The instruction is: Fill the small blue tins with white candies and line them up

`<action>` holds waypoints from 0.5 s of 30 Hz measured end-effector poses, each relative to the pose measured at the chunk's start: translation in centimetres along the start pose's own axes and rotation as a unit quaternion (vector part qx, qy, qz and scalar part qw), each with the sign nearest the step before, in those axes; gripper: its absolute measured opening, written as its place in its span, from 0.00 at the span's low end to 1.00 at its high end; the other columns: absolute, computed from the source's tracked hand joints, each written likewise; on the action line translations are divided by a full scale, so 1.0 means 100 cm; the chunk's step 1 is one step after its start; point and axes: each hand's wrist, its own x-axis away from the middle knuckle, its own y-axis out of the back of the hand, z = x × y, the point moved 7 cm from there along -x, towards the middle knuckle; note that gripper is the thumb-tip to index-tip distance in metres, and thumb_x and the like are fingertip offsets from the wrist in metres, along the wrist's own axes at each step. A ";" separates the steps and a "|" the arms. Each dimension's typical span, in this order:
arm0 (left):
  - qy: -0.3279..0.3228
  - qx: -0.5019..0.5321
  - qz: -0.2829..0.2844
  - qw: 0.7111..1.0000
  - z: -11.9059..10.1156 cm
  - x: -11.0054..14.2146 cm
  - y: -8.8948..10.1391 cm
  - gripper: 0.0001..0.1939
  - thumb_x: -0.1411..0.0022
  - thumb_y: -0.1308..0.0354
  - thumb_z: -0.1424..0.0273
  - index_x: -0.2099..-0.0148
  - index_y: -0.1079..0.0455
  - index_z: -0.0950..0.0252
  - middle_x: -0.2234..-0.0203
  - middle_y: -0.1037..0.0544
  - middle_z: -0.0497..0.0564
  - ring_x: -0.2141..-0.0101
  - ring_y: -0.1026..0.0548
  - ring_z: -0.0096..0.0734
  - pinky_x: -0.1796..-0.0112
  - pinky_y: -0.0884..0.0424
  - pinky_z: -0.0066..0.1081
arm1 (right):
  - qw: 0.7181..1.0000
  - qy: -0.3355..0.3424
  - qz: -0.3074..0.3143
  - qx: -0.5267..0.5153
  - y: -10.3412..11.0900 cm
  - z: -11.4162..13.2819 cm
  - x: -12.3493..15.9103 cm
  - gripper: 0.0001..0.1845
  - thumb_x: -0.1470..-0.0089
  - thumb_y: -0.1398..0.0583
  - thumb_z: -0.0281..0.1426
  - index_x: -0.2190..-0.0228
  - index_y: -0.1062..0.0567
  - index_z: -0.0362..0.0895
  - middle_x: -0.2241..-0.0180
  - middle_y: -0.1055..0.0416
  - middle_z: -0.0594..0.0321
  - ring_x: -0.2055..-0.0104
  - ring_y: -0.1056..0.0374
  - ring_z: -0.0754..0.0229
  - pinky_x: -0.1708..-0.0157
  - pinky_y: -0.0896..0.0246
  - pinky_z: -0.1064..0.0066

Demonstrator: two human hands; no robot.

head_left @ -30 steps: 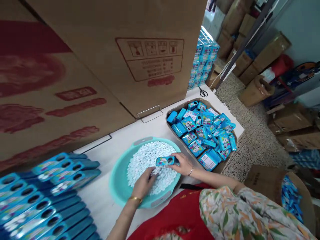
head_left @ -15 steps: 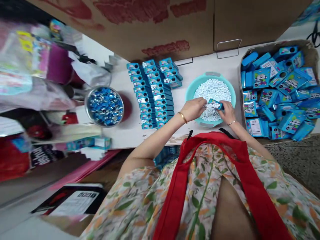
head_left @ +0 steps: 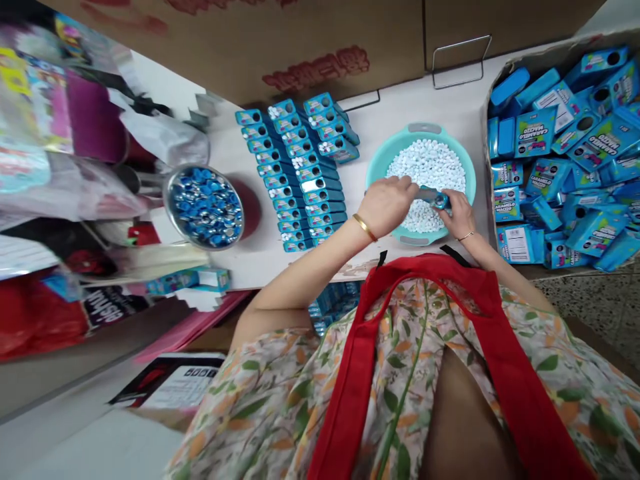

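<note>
A small blue candy box (head_left: 434, 198) is held over a turquoise basin (head_left: 373, 170) filled with small white candies (head_left: 425, 167). My right hand (head_left: 458, 215) is closed around the right end of the box. At its left end, the fingers of my left hand (head_left: 391, 203) are pressed together and appear to grip it. The back of my left hand hides its fingertips, so any candies in them cannot be made out. The box lies tilted just above the heap.
Left of the basin stand rows of blue boxes (head_left: 300, 180), some with white candies at their round holes. A metal bowl (head_left: 205, 207) of blue-and-silver pieces sits farther left. On the right is a carton (head_left: 493, 100) of blue boxes; a large cardboard box (head_left: 320, 40) stands behind.
The box has turned in my hands, and the white candies seen at its left end no longer show. My left hand has moved closer against it. The camera view has shifted slightly.
</note>
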 end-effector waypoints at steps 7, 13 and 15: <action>0.117 0.084 0.160 0.976 0.064 -0.024 -0.122 0.17 0.22 0.51 0.75 0.38 0.28 0.72 0.40 0.23 0.70 0.44 0.23 0.52 0.49 0.31 0.40 | 0.995 -0.063 -0.076 -0.014 0.040 -0.014 -0.002 0.36 0.35 0.41 0.63 0.42 0.28 0.47 0.46 0.21 0.46 0.43 0.23 0.39 0.40 0.23 0.43; 0.070 0.242 0.119 0.960 0.009 -0.066 -0.174 0.21 0.21 0.52 0.74 0.32 0.31 0.72 0.36 0.24 0.68 0.39 0.26 0.48 0.40 0.32 0.39 | 0.991 -0.077 -0.110 -0.017 0.060 -0.021 -0.008 0.39 0.37 0.39 0.65 0.42 0.29 0.47 0.47 0.24 0.50 0.43 0.23 0.41 0.40 0.24 0.40; 0.066 0.289 0.099 0.950 0.007 -0.068 -0.175 0.22 0.22 0.50 0.72 0.31 0.32 0.72 0.36 0.24 0.67 0.40 0.25 0.45 0.38 0.32 0.38 | 0.990 -0.079 -0.113 -0.029 0.059 -0.025 -0.009 0.39 0.37 0.39 0.65 0.41 0.29 0.47 0.47 0.24 0.50 0.43 0.23 0.42 0.41 0.23 0.40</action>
